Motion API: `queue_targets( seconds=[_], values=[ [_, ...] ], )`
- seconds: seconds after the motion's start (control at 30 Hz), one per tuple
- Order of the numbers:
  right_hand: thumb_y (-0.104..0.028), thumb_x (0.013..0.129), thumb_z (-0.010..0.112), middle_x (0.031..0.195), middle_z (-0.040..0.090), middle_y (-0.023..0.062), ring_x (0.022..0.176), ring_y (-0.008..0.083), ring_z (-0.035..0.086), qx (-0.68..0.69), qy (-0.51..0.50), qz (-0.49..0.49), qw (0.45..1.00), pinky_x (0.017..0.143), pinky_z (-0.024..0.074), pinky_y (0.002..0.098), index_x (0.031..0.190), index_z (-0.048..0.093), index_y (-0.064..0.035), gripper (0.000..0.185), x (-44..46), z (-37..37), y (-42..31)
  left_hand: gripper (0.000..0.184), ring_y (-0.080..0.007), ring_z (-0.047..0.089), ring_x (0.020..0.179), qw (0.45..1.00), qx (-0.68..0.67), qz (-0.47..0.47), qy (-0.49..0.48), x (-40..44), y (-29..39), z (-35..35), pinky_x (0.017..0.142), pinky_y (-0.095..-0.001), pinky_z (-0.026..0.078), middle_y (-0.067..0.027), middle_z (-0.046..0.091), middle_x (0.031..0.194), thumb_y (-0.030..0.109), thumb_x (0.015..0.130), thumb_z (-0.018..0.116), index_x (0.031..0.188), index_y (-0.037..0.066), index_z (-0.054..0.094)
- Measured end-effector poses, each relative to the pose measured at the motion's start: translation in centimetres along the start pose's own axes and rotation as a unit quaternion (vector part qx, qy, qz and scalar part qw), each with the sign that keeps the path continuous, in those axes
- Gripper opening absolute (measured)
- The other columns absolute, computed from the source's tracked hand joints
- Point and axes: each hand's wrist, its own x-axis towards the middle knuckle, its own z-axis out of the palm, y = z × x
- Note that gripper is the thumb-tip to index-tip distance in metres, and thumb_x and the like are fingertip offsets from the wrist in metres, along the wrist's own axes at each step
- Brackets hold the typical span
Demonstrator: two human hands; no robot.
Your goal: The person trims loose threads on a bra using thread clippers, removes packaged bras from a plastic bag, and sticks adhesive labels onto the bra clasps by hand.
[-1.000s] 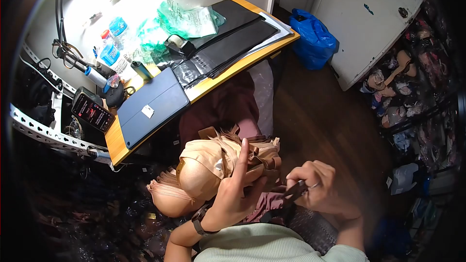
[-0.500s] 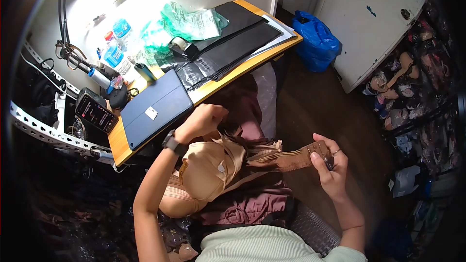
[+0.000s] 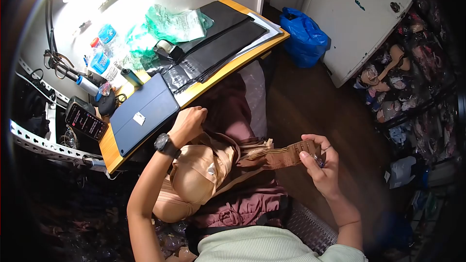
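Observation:
Several bras lie bunched across my lap. In front is a beige bra (image 3: 194, 177) with rounded moulded cups. A brown bra (image 3: 284, 157) stretches out to the right from under it, its wide back band pulled fairly straight. My right hand (image 3: 323, 165) pinches the end of that band, where the hook rows are, between thumb and fingers. My left hand (image 3: 190, 123), with a dark watch (image 3: 167, 145) on its wrist, is closed above the bras near the desk edge. Its fingers curl downward over brown fabric, and what they hold is hidden.
A wooden desk (image 3: 194, 98) holds a blue tablet case (image 3: 145, 114), black plastic mailers (image 3: 218, 53), a tape dispenser (image 3: 167, 51), green plastic bags and bottles. A phone (image 3: 86, 122) stands at its left. A blue bag (image 3: 303, 39) sits on the floor; bagged garments (image 3: 403, 82) pile at right.
The view has shifted, so the desk appears further left. My left hand has lowered slightly toward the bras. My right hand keeps its pinch on the brown band.

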Motion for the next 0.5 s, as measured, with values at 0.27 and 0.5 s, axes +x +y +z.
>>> queue_targets(
  seconds=[0.27,0.5],
  values=[
    [-0.002,0.082,0.064,0.084,0.056,0.0003,0.069,0.0028,0.052,-0.269,0.05,-0.149,0.95,0.06,0.0435,0.0179,0.12,0.049,-0.0029,0.042,1.1,-0.4,1.2,0.023,-0.0089,0.053,0.074,0.91,-0.405,-0.093,-0.003,-5.5,9.6,-6.3,0.062,-0.0254,0.043,-0.0039,0.056,0.078,0.009,0.074,0.068,0.09,0.0,0.055],
    [-0.02,0.078,0.073,0.078,0.054,0.005,0.064,0.0197,0.055,-0.434,-0.065,-0.36,0.823,0.054,0.0425,0.0307,0.119,0.056,-0.011,0.046,0.0,2.0,-0.5,0.064,-0.0109,0.058,0.097,0.803,-0.58,-0.121,0.058,-7.9,18.0,-5.0,0.082,-0.0209,0.047,-0.0114,0.057,0.114,-0.009,0.084,0.058,0.14,0.001,0.029]
  ],
)
